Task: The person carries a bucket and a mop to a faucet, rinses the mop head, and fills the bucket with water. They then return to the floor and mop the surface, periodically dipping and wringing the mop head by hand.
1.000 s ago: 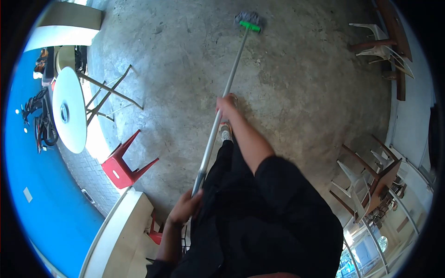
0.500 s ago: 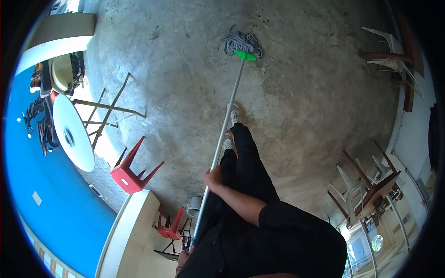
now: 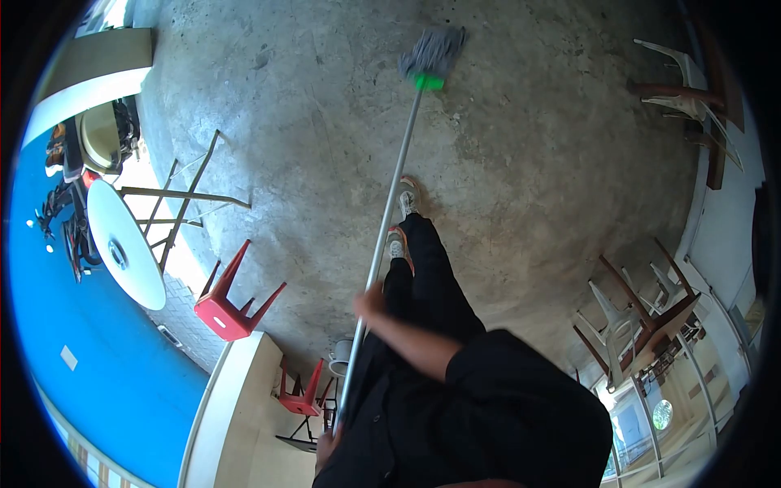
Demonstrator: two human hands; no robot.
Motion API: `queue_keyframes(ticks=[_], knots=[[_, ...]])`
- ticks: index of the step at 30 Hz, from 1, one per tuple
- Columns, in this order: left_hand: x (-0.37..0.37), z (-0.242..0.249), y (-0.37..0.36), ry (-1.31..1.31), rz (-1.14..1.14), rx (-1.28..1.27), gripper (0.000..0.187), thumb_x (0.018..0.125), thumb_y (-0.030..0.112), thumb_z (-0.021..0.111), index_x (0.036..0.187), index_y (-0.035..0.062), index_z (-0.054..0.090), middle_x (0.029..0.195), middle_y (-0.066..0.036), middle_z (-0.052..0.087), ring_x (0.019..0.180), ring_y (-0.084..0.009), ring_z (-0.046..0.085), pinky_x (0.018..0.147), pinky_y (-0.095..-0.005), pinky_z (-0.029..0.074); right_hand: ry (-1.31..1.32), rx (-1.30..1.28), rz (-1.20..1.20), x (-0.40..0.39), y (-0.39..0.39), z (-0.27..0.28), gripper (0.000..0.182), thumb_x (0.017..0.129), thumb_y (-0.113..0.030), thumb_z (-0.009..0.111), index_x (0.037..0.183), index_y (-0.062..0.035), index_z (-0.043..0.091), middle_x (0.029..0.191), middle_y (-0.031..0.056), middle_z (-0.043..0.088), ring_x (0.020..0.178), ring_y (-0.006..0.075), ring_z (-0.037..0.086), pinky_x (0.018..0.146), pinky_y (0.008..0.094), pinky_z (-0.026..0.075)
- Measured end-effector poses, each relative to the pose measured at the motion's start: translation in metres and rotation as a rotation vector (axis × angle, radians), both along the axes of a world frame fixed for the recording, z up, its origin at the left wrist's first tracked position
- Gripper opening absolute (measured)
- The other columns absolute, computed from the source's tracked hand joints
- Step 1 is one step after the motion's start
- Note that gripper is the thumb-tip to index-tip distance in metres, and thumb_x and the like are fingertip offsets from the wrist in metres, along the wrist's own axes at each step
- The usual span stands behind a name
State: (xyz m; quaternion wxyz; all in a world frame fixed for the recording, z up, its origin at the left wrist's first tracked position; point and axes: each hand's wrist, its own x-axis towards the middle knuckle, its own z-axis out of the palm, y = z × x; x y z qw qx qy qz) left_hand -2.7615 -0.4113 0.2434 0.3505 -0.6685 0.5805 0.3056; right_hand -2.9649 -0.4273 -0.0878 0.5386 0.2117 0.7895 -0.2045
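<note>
A mop with a long silver pole [image 3: 399,163], a green plastic clamp [image 3: 428,82] and a grey string head [image 3: 434,52] reaches out ahead of me on the concrete floor. Its strands trail away from the clamp toward the far right. My right hand [image 3: 370,304] is closed around the middle of the pole, slightly blurred. Lower down, near the pole's top end, my left hand [image 3: 327,446] wraps the handle beside my body, its fingers partly hidden. The pole passes just left of my shoes [image 3: 407,202].
On the left stand a red stool [image 3: 224,315], a round white table [image 3: 122,244] and a low wall [image 3: 232,407]. Another red stool [image 3: 303,398] and a grey pot [image 3: 342,358] are near my left side. Chairs with wooden tables [image 3: 659,333] line the right.
The mop head has slid a little farther away from me, and its bunched strands have swung out into a spread. Both hands keep their hold on the pole.
</note>
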Motion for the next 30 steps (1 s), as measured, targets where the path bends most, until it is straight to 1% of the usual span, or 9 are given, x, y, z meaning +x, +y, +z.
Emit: queue_keyframes(ticks=[4, 9, 10, 13, 17, 23, 25, 27, 30], knots=[[0.015, 0.019, -0.019, -0.051, -0.032, 0.308, 0.062, 0.089, 0.058, 0.048, 0.093, -0.0009, 0.067, 0.071, -0.020, 0.065, 0.074, -0.0350, 0.065, 0.068, -0.0436, 0.047, -0.269, 0.030, -0.168, -0.019, -0.008, 0.060, 0.030, 0.077, -0.006, 0.056, 0.102, 0.0018, 0.041, 0.081, 0.0231, 0.060, 0.052, 0.0338, 0.063, 0.041, 0.0415, 0.051], [-0.102, -0.089, -0.065, -0.034, -0.128, 0.304, 0.072, 0.089, 0.062, 0.041, 0.087, -0.0060, 0.065, 0.075, -0.030, 0.061, 0.081, -0.0430, 0.064, 0.068, -0.0499, 0.047, 0.010, -0.176, -0.183, -0.149, -0.042, -0.049, 0.037, 0.078, -0.011, 0.052, 0.111, 0.0003, 0.039, 0.101, 0.0274, 0.059, 0.075, 0.0374, 0.066, 0.056, 0.0429, 0.056], [-0.117, -0.123, -0.069, 0.016, -0.203, 0.237, 0.074, 0.090, 0.060, 0.043, 0.067, -0.0090, 0.060, 0.048, -0.016, 0.049, 0.057, -0.0184, 0.059, 0.053, -0.0440, 0.042, -0.004, -0.205, -0.234, -0.192, -0.054, -0.076, 0.036, 0.078, -0.010, 0.051, 0.110, 0.0014, 0.039, 0.098, 0.0257, 0.059, 0.075, 0.0364, 0.066, 0.054, 0.0419, 0.056], [-0.203, -0.168, -0.064, 0.192, -0.297, 0.214, 0.074, 0.089, 0.064, 0.038, 0.084, -0.0050, 0.066, 0.079, -0.033, 0.059, 0.087, -0.0493, 0.058, 0.073, -0.0548, 0.045, 0.103, -0.134, -0.054, -0.311, -0.070, -0.094, 0.036, 0.083, -0.013, 0.053, 0.110, 0.0035, 0.037, 0.099, 0.0255, 0.061, 0.082, 0.0347, 0.067, 0.061, 0.0408, 0.058], [-0.230, -0.153, -0.051, 0.187, -0.193, 0.209, 0.071, 0.091, 0.061, 0.038, 0.081, -0.0041, 0.064, 0.079, -0.033, 0.059, 0.087, -0.0499, 0.058, 0.073, -0.0552, 0.045, 0.307, -0.044, 0.079, -0.332, -0.071, -0.081, 0.041, 0.085, -0.017, 0.052, 0.114, 0.0047, 0.033, 0.105, 0.0264, 0.061, 0.088, 0.0373, 0.066, 0.072, 0.0426, 0.057], [-0.011, -0.131, -0.067, 0.152, -0.112, 0.254, 0.064, 0.093, 0.056, 0.040, 0.077, -0.0025, 0.060, 0.066, -0.025, 0.058, 0.068, -0.0447, 0.059, 0.059, -0.0496, 0.043, 0.215, -0.104, 0.218, -0.127, -0.074, -0.081, 0.043, 0.084, -0.017, 0.052, 0.115, 0.0057, 0.032, 0.106, 0.0265, 0.061, 0.100, 0.0369, 0.062, 0.083, 0.0395, 0.054], [0.090, -0.096, -0.061, 0.080, 0.053, 0.414, 0.059, 0.096, 0.049, 0.039, 0.071, -0.0020, 0.055, 0.059, -0.016, 0.057, 0.061, -0.0277, 0.062, 0.056, -0.0408, 0.041, 0.092, -0.148, 0.206, -0.013, -0.059, -0.056, 0.067, 0.084, -0.019, 0.050, 0.134, 0.0113, 0.019, 0.108, 0.0282, 0.060, 0.097, 0.0368, 0.063, 0.083, 0.0415, 0.053], [0.271, -0.079, 0.000, 0.209, 0.182, 0.359, 0.052, 0.098, 0.045, 0.040, 0.091, -0.0011, 0.064, 0.061, -0.016, 0.059, 0.063, -0.0258, 0.062, 0.059, -0.0414, 0.042, -0.003, -0.151, 0.247, 0.123, -0.023, -0.057, 0.076, 0.082, -0.019, 0.052, 0.138, 0.0117, 0.012, 0.106, 0.0294, 0.060, 0.098, 0.0384, 0.062, 0.083, 0.0425, 0.052], [0.444, -0.044, 0.052, 0.347, -0.361, 0.542, 0.056, 0.097, 0.047, 0.039, 0.106, -0.0016, 0.065, 0.067, -0.020, 0.061, 0.070, -0.0327, 0.063, 0.068, -0.0410, 0.045, -0.106, -0.187, 0.438, 0.243, 0.016, 0.014, 0.065, 0.081, -0.017, 0.054, 0.125, 0.0159, 0.020, 0.105, 0.0323, 0.059, 0.096, 0.0398, 0.063, 0.084, 0.0435, 0.051]])
